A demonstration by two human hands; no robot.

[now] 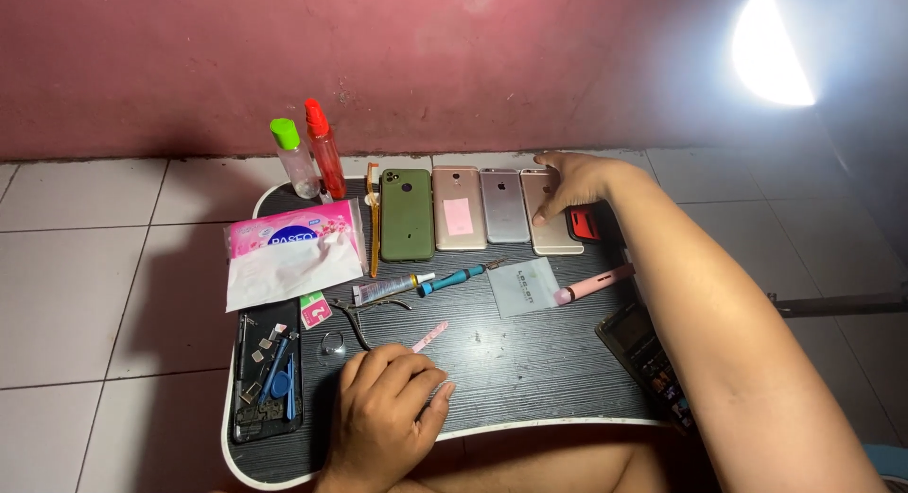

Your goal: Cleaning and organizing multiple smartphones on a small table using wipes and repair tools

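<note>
— Hidden under the right hand [575, 183]?
— Upper part of the gold phone [549, 214], plus most of the red-edged object [584, 223] beside it.
— Cut off anywhere?
— Right forearm, at the lower right edge; dark device [645, 359] half covered by that arm.
— Left hand [383, 413]?
— Curled on the bench [530, 361]; fingertips tucked out of sight, contents impossible to tell.
— Opened phone [266, 370], lower left?
— Small parts inside too tiny to identify.

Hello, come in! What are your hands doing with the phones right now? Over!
Right hand fingers resting on the gold phone, end of the row. Left hand curled on the table, holding nothing visible. Pink pen lies nearby.
</note>
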